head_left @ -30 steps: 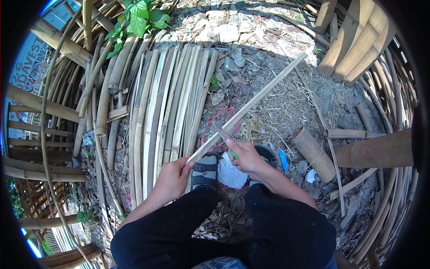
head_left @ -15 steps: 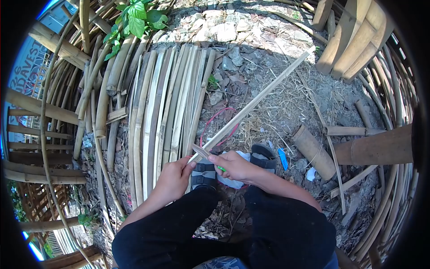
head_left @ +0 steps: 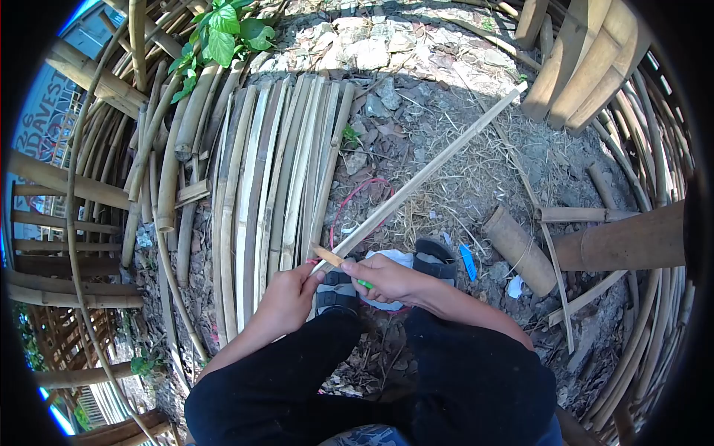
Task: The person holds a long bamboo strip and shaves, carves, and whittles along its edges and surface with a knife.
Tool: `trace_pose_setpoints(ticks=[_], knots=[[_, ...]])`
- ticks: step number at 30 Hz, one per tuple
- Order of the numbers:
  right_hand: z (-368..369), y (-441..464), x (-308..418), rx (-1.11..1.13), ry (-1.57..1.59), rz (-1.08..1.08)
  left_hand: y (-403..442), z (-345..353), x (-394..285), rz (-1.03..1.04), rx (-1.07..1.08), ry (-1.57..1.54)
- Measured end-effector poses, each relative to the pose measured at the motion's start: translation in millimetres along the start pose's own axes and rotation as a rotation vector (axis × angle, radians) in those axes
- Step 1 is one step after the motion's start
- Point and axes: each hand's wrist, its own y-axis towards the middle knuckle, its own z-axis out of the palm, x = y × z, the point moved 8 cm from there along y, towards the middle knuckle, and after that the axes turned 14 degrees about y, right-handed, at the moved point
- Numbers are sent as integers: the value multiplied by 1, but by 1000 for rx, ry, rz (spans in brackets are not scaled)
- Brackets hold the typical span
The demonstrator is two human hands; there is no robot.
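My left hand [head_left: 291, 296] is closed on the lower end of a long split bamboo strip [head_left: 428, 172], which slants up and away to the right. A knife [head_left: 327, 257] with a green handle is gripped in my right hand [head_left: 383, 278]. Its blade lies across the strip just beyond my left fingers. Left of the strip, a row of split bamboo strips [head_left: 277, 186] lies side by side on the ground. A pink cord loop [head_left: 343, 202] rests on the ground beneath the held strip.
Bamboo poles [head_left: 171, 178] lean at the left, near a green plant [head_left: 223, 33]. A cut bamboo section [head_left: 520, 251], a blue object [head_left: 468, 262] and a thick bamboo post [head_left: 625, 239] are at the right. A white bag [head_left: 390, 259] lies between my sandalled feet.
The knife and my right hand have moved down and left along the strip toward my left hand. The blade's angle has turned. My left hand keeps its hold.
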Motion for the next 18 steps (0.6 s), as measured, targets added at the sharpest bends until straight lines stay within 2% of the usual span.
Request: trace_pose_setpoints(ticks=[5, 10, 18], knots=[[-3, 3, -5, -2, 29, -13, 0, 0, -3, -17, -6, -27], [-12, 6, 5, -104, -54, -251, -1, -1, -2, -23, -11, -41], [-6, 2, -2, -54, -20, -121, -1, 1, -2, -5, 16, -15]])
